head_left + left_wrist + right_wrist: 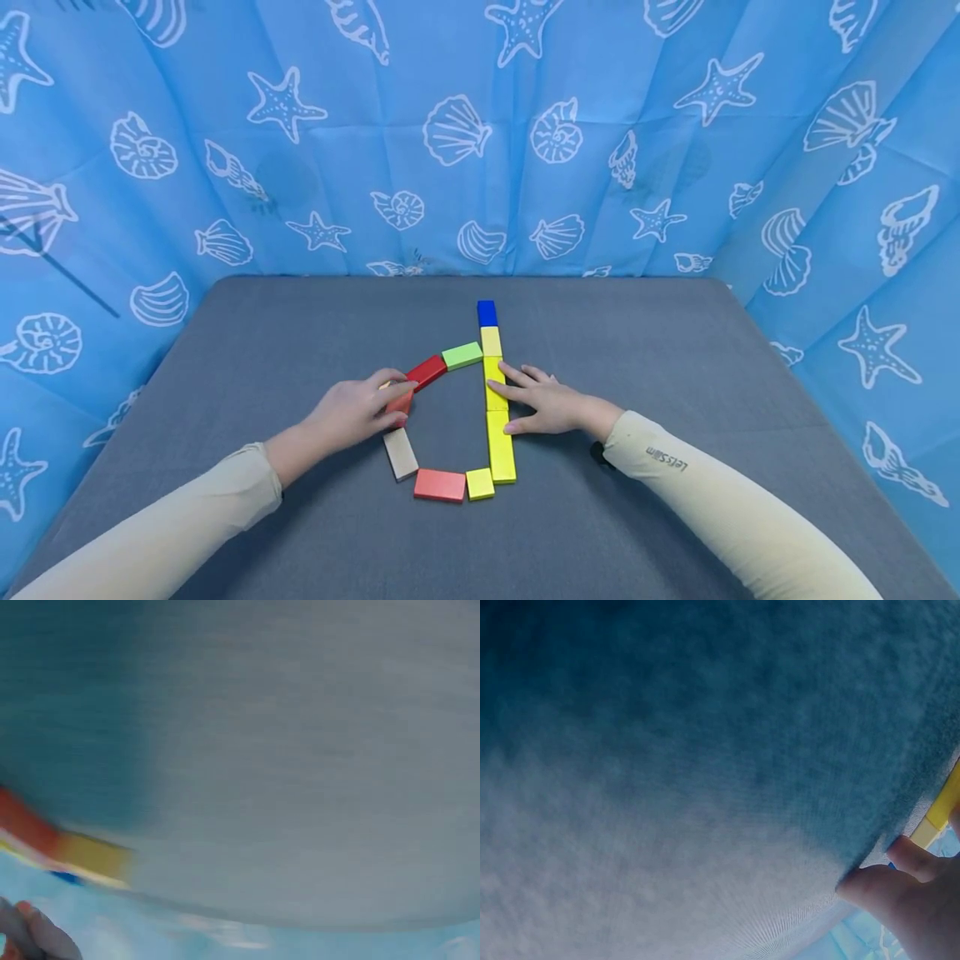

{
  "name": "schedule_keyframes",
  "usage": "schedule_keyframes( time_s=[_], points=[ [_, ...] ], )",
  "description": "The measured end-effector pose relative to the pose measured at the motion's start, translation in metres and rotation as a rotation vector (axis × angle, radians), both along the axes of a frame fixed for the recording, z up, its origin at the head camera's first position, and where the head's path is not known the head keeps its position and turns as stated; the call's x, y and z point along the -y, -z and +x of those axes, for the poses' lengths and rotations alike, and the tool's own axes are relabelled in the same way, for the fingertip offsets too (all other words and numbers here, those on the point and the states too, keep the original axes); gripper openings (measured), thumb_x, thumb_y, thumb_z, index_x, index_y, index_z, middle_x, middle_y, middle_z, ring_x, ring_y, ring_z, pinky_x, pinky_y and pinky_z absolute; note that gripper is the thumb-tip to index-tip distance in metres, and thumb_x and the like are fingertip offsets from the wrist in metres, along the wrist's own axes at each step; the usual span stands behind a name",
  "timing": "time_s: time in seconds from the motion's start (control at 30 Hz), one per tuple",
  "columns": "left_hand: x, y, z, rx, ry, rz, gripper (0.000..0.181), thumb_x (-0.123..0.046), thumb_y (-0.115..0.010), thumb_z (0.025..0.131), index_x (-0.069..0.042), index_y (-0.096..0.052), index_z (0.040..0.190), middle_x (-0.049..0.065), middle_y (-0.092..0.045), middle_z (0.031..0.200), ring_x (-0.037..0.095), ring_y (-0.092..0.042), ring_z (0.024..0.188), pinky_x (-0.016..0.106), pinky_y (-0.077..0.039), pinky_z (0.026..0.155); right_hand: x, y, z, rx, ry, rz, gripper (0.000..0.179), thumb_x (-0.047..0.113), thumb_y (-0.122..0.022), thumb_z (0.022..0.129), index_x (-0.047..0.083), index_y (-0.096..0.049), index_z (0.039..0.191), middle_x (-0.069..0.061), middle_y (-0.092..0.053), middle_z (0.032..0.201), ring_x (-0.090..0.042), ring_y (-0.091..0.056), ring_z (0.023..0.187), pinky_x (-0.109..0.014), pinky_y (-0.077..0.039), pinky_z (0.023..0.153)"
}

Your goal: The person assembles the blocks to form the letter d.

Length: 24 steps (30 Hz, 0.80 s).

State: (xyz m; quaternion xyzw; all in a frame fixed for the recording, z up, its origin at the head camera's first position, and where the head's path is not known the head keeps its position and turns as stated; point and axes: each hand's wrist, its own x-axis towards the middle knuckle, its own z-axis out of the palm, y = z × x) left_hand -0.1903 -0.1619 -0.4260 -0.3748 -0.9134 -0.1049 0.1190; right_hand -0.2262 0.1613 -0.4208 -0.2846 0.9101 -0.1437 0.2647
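Several coloured blocks form a loop beside a straight column on the table. My left hand (pixel 360 408) lies over the loop's left side, its fingers touching an orange block (pixel 401 408) and the near end of a red block (pixel 429 372). A pale yellow piece shows partly behind those fingers. My right hand (pixel 551 406) spreads its fingers against the right side of two long yellow blocks (pixel 501 450). Above these in the column are a pale yellow block (pixel 491 341) and a blue block (pixel 487 313). The left wrist view is blurred.
A light green block (pixel 462 357) links the red block towards the column. A beige block (pixel 401 454), a coral block (pixel 440 485) and a small yellow block (pixel 480 483) make up the lower loop. Blue shell-print curtains (pixel 360 150) surround the grey table (pixel 622 333).
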Motion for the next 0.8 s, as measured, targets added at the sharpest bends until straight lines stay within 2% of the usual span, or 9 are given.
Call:
schedule_keyframes(
  time_s=[0.1,0.23,0.4,0.6,0.7,0.8],
  points=[
    [0.023,0.006,-0.012,0.014,-0.032,-0.036,0.053,-0.024,-0.081,0.080,-0.014,-0.064,0.130,0.012,-0.061,0.124,0.005,-0.043,0.049,0.018,-0.033,0.045,-0.001,0.000,0.001,0.003,0.003,-0.007,0.074,0.045,-0.064,0.091,0.026,-0.030,0.154,0.000,-0.005,0.163,-0.040,-0.008,0.145,-0.067,-0.016,0.107],
    [0.042,0.011,-0.022,0.036,-0.027,-0.080,0.052,-0.019,-0.079,0.083,-0.017,-0.062,0.132,0.015,-0.058,0.132,0.011,-0.055,0.053,0.021,-0.041,0.049,-0.001,-0.001,0.001,0.002,0.014,-0.003,0.074,0.047,-0.064,0.091,0.028,-0.030,0.154,0.002,-0.005,0.163,-0.039,-0.007,0.145,-0.067,-0.018,0.106],
    [0.052,0.014,-0.028,0.077,-0.006,-0.116,0.046,-0.014,-0.075,0.085,-0.019,-0.064,0.130,0.012,-0.060,0.131,0.014,-0.062,0.061,0.026,-0.051,0.059,0.000,0.000,0.002,-0.005,0.016,-0.004,0.073,0.047,-0.064,0.091,0.028,-0.031,0.153,0.002,-0.006,0.163,-0.039,-0.007,0.145,-0.067,-0.018,0.107],
    [0.056,0.016,-0.030,0.061,0.030,-0.128,0.043,-0.010,-0.072,0.087,-0.021,-0.066,0.128,0.005,-0.065,0.125,0.016,-0.068,0.078,0.032,-0.055,0.071,0.001,0.000,0.002,-0.003,0.014,-0.003,0.072,0.046,-0.064,0.091,0.028,-0.031,0.153,0.002,-0.006,0.163,-0.039,-0.008,0.145,-0.067,-0.019,0.107],
    [0.058,0.015,-0.031,0.030,0.054,-0.140,0.048,-0.004,-0.074,0.084,-0.022,-0.066,0.127,0.005,-0.065,0.123,0.012,-0.065,0.070,0.027,-0.054,0.066,0.002,0.000,0.002,-0.002,0.012,0.003,0.072,0.047,-0.063,0.091,0.029,-0.031,0.153,0.003,-0.006,0.163,-0.038,-0.007,0.145,-0.067,-0.019,0.107],
    [0.060,0.013,-0.031,-0.005,0.084,-0.139,0.055,0.003,-0.077,0.079,-0.023,-0.066,0.126,0.006,-0.066,0.121,0.007,-0.055,0.055,0.019,-0.048,0.057,0.001,0.000,0.001,-0.004,0.012,0.007,0.072,0.047,-0.063,0.091,0.029,-0.031,0.153,0.003,-0.006,0.163,-0.038,-0.007,0.146,-0.067,-0.020,0.106]
  ],
)
